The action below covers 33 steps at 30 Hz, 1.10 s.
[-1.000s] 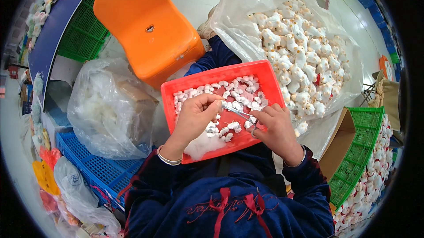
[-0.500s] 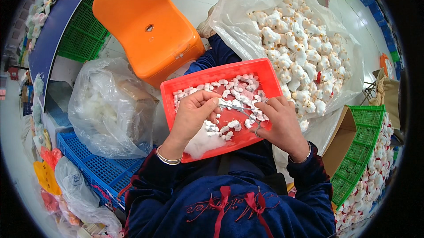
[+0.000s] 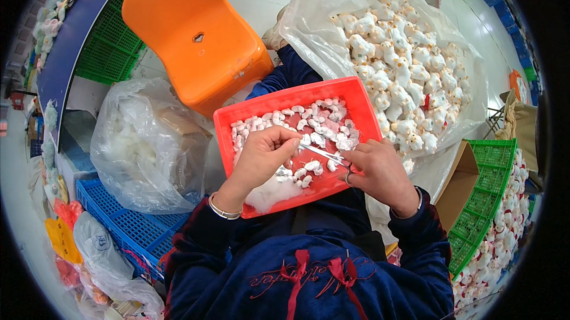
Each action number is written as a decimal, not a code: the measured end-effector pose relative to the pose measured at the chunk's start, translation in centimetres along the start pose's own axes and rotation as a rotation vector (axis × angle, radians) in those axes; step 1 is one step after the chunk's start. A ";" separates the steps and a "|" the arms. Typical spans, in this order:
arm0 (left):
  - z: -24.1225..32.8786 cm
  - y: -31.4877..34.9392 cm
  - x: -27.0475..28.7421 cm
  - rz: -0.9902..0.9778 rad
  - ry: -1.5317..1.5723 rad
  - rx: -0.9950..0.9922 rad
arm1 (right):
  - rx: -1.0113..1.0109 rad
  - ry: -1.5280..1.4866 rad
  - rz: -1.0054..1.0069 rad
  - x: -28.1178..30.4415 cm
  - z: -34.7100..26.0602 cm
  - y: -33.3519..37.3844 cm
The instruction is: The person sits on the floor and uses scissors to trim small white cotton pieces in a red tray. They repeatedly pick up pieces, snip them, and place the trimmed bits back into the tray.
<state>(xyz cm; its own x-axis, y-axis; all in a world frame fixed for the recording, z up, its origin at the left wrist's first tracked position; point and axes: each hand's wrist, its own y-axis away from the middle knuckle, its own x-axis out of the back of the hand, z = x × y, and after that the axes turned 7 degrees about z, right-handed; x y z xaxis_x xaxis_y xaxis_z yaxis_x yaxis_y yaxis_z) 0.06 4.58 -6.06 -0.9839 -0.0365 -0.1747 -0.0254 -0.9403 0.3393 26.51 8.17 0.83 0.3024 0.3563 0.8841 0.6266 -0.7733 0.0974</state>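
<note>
The left hand (image 3: 261, 156) is curling over the red tray (image 3: 249, 112), fingertips pinched shut on a small white piece (image 3: 295, 140) at the tip of the scissors (image 3: 323, 155). The right hand (image 3: 383, 171) is gripping the scissors by the handle end, fingers closed, blades pointing left toward the pinched piece. Both hands are resting above the tray, which is lying on the person's lap and holding many loose white pieces (image 3: 323, 121). A clear bag of white toy figures (image 3: 398, 64) is sitting just beyond the tray; an orange chair (image 3: 190, 29) is standing at upper left.

Dark blue long-sleeved top with red drawstrings and red embroidery; thin bangle (image 3: 222, 209) on the left wrist.
</note>
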 end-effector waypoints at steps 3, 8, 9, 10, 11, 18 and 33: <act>-1.1 -0.3 0.3 -0.075 -0.029 0.082 | 0.016 -0.010 -0.040 0.0 0.3 0.0; -1.2 0.0 0.6 -0.060 0.103 0.136 | 0.026 -0.088 0.050 -0.9 0.8 0.3; -1.2 0.0 0.5 -0.036 0.151 0.132 | -0.013 -0.100 0.039 -1.0 0.7 0.4; -1.1 0.0 0.3 -0.008 0.196 0.127 | -0.048 -0.114 0.029 -1.1 0.6 0.4; -1.0 0.1 0.2 0.021 0.241 0.121 | -0.052 -0.105 0.019 -1.0 0.7 0.3; -0.8 0.6 0.4 -0.005 0.059 0.106 | -0.005 -0.063 0.037 -0.5 0.4 0.6; -0.9 0.1 0.4 0.024 0.184 0.158 | -0.299 -0.705 0.063 -1.6 1.3 -1.1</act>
<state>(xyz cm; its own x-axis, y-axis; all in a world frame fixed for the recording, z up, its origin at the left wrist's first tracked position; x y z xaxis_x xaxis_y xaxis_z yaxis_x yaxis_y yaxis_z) -0.15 4.18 -6.92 -0.9361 -0.1333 -0.3255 -0.0434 -0.8745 0.4830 26.29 9.13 -1.35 0.7806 0.4793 0.4011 0.4022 -0.8765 0.2646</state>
